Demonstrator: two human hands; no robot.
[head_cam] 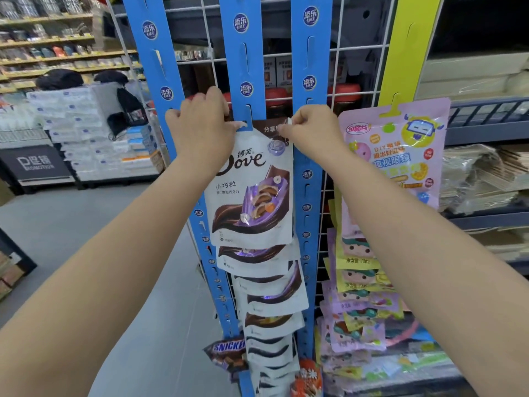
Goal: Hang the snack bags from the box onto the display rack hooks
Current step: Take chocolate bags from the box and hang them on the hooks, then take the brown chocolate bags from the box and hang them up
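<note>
A white and brown Dove snack bag (252, 196) hangs against the middle blue hanging strip (243, 61), its top at a blue hook tab (248, 125). My left hand (200, 124) grips the bag's top left corner beside that tab. My right hand (309, 126) pinches the bag's top right corner. Several more Dove bags (269, 293) hang in a column below it. The box is not in view.
Two more blue strips (156, 53) (310, 67) flank the middle one on a white wire grid (355, 55). A yellow strip (406, 44) on the right carries pastel snack pouches (398, 150). A Snickers bag (229, 353) hangs low. Store shelves (48, 53) and stacked goods lie left.
</note>
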